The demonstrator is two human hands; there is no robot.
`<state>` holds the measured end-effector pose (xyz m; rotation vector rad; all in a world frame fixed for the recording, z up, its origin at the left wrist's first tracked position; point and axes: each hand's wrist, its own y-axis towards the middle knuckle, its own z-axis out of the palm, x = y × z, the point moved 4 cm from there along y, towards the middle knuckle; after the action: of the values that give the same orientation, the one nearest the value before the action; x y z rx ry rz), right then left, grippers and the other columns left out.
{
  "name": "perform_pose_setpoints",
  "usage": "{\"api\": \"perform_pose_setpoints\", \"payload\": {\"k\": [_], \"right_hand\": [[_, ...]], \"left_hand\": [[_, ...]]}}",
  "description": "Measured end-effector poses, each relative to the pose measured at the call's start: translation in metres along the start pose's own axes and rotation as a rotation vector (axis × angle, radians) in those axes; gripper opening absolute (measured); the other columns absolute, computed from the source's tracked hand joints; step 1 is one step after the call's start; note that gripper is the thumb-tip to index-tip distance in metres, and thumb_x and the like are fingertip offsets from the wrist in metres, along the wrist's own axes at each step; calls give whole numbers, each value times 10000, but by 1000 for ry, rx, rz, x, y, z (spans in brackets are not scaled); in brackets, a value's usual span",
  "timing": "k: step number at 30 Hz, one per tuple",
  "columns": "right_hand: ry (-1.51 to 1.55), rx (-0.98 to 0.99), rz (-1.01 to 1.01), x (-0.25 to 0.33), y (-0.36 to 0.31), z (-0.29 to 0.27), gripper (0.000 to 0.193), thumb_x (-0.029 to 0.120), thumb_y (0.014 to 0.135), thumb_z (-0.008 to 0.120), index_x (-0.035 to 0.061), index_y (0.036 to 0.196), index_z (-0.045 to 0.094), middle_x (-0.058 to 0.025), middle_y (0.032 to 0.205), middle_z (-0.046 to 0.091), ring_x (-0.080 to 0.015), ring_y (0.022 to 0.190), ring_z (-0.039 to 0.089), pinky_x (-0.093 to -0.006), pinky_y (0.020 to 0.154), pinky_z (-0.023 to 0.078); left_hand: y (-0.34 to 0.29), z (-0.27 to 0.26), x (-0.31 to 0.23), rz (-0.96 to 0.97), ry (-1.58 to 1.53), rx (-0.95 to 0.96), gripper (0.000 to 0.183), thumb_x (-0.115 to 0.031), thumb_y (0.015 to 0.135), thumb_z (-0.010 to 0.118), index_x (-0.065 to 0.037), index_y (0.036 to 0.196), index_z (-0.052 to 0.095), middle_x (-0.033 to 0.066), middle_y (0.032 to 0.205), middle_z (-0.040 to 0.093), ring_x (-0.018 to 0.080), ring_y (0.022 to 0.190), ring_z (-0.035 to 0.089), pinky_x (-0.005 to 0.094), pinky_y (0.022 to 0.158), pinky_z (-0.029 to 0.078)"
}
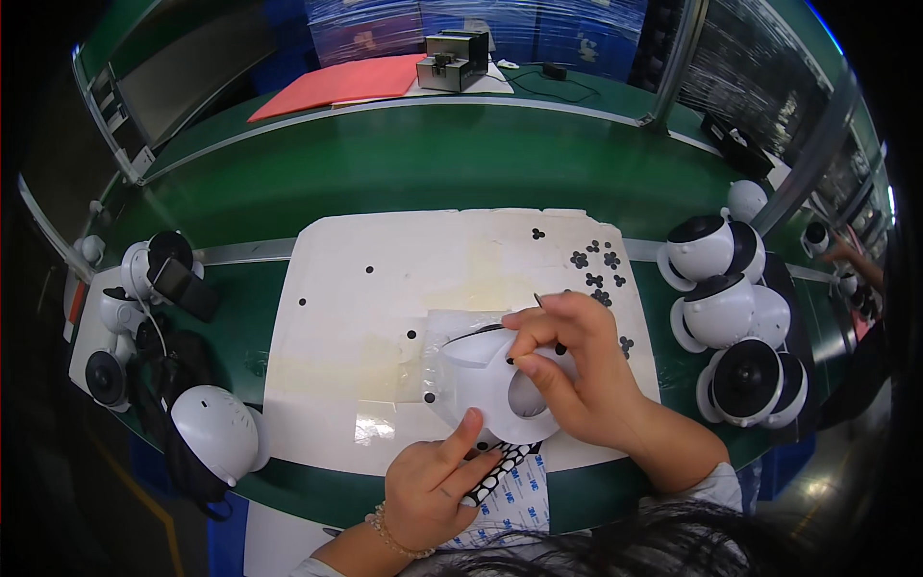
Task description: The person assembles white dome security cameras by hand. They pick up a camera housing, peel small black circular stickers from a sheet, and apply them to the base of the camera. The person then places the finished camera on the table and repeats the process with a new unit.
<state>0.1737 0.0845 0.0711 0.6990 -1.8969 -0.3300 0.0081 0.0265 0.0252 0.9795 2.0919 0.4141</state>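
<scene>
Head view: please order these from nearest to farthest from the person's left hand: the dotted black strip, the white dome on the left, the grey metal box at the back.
From the left hand:
1. Dotted black strip, touching the hand, just right of it.
2. White dome, lower left on the table.
3. Grey metal box, far back, top centre.

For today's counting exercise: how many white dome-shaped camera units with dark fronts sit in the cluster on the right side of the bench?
3 clearly: the top unit, the middle unit and the bottom unit, stacked in a column. White shells behind them may hide more.
</scene>
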Motion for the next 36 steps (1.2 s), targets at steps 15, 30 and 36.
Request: {"api": "perform_pose_setpoints", "payload": {"k": [15,30,36], "right_hand": [[-292,100,36,16,-33,2,41,143,767,621,112,793,629,-153,1347,345,-394,1282,189,-439,1001,171],[-384,45,-72,14,-38,9,74,167,781,608,148,845,639,-133,1319,400,-362,1256,250,-433,991,169],[-831,-19,-423,18,-52,4,217,278,751,632,197,952,647,-91,1282,446,-323,1224,294,-423,954,201]], "left_hand": [[2,1,2,-81,-71,-61,255,33,571,688,6,819,634,216,1307,400,189,619,596,262,552,460],[1,-1,3,-118,-90,-88,194,29,600,698,23,783,634,219,1285,426,167,599,593,242,546,460],[2,-2,3,-140,-103,-111,182,29,601,696,25,770,629,225,1263,447,166,600,594,243,547,460]]}}
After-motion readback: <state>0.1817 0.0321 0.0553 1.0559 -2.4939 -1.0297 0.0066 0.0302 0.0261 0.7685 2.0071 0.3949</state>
